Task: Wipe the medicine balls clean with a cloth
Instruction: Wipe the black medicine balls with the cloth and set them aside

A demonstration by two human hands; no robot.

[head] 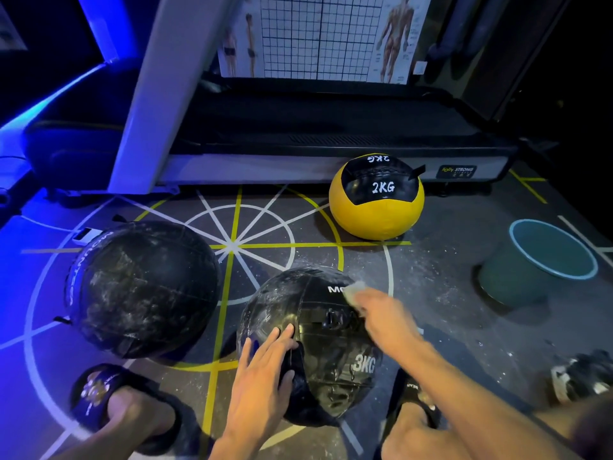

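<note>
Near centre on the floor [447, 327], the 3KG ball [318, 343] has open room to its right. Left hand [262, 370] lies spread on it; right hand [381, 313] pinches the cloth [353, 290] against its far side.

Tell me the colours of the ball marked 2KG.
Yellow with black panels and white lettering, on the 2KG ball in the head view.

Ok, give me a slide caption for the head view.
Right hand wipes the black 3KG medicine ball with a cloth; left hand steadies it.

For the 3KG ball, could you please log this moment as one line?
stage: wiping | left hand: flat on 3KG ball | right hand: cloth on ball top | untouched: dusty black ball, 2KG ball
</note>
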